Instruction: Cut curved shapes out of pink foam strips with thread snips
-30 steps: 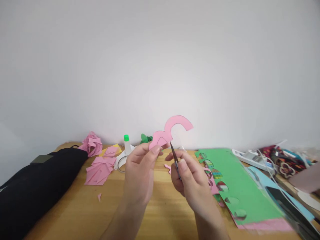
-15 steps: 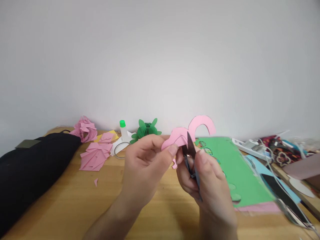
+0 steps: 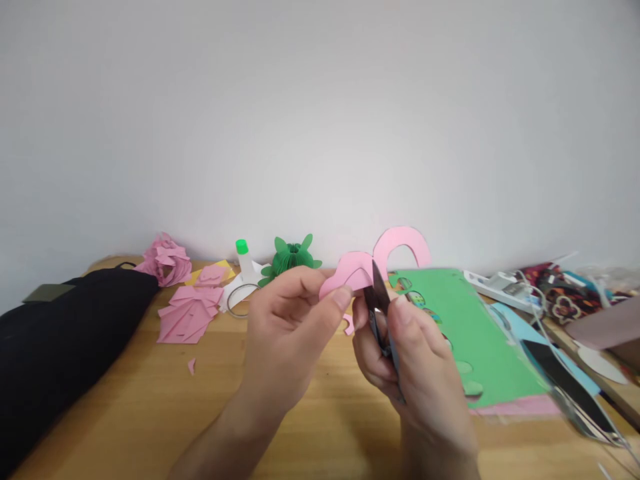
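Note:
My left hand (image 3: 287,333) pinches a curved pink paper cutout (image 3: 395,243) between thumb and fingers, holding it up above the wooden table (image 3: 150,413). My right hand (image 3: 400,347) is closed round small dark scissors (image 3: 379,303), whose blades point up and meet the cutout's lower edge. Both hands are close together at the centre of the view. A small pink scrap (image 3: 349,325) shows just below the cutout, between the hands.
A black bag (image 3: 60,347) lies at the left. Pink paper scraps (image 3: 190,310), a pink paper flower (image 3: 165,260), a green-capped glue bottle (image 3: 243,260) and a green paper piece (image 3: 293,257) sit at the back. Green and pink sheets (image 3: 470,333) and cluttered supplies (image 3: 565,300) fill the right.
The view shifted, so the hands and cutout now sit further right and lower. The scissors' blades turned up into the pink cutout. In the last half second little moved.

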Demonstrator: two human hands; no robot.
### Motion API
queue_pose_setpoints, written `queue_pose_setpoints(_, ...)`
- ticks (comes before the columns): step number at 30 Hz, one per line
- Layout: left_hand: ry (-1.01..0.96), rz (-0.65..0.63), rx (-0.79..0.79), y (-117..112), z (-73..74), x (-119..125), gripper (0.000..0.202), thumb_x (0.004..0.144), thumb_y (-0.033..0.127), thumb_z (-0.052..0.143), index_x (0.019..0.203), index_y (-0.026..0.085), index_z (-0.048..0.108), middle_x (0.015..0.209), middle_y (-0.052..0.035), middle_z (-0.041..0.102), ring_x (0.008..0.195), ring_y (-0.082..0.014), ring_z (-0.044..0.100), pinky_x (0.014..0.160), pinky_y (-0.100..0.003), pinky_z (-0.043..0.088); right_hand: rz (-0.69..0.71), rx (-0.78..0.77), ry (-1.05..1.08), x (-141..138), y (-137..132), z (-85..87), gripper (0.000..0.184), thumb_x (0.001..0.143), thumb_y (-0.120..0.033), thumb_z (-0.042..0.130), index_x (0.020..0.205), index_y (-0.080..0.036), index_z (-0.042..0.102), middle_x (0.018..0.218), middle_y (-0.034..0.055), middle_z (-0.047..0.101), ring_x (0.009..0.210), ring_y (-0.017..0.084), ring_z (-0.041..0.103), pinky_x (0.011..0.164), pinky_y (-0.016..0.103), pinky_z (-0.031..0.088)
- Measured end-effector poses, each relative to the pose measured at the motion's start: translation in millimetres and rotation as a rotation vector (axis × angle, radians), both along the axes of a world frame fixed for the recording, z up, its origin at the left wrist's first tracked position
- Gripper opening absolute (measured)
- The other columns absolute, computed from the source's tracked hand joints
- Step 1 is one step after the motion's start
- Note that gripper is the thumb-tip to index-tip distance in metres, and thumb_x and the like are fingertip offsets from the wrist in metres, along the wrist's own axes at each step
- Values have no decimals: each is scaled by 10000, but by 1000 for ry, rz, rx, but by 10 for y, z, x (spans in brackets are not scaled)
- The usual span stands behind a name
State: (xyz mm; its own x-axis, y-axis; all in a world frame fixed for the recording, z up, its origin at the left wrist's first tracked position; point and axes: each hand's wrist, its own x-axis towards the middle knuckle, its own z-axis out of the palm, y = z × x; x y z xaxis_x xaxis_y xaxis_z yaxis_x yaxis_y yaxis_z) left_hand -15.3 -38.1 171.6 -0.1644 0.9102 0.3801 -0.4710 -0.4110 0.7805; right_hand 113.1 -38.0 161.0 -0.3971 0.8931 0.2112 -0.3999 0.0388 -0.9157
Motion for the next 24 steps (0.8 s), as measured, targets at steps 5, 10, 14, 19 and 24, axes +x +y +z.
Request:
queue_pose_setpoints(5,22,33,6,10,-3,4,166,816,170,710,661,227,701,618,37,638,597,-97,588,611,-219,536,-12,-1,-21,-3,11,9,377,986,-525,463,854,-198,593,463,-98,333,377,64,175,355,190,168)
queue_pose_setpoints(10,20,44,0,15,-4,4,166,811,150,707,661,222,701,638,31,652,629,-108,612,637,-231,540,-13,-2,-10,-11,7,9,372,992,-515,458,850,-200,595,466,-97,333,381,64,180,356,187,169)
queue_pose_setpoints(14,11,19,23,14,-22,3,151,830,163,704,696,231,715,654,37,662,654,-102,633,639,-213,534,-12,-9,-7,-11,2,11,363,991,-510,467,845,-203,593,466,-97,333,382,63,177,353,182,162)
queue_pose_setpoints(19,26,56,-3,14,-23,-2,133,810,179,721,687,230,713,670,31,684,657,-117,648,627,-226,531,-12,-11,-7,-7,13,17,359,984,-511,483,828,-204,583,458,-99,325,385,64,178,358,181,159)
queue_pose_setpoints(24,50,72,-40,4,-11,-11,131,796,184,723,672,219,705,664,23,689,627,-123,640,587,-230,527,4,-29,8,-12,22,13,365,985,-507,486,803,-199,559,465,-102,308,393,59,168,361,176,146)
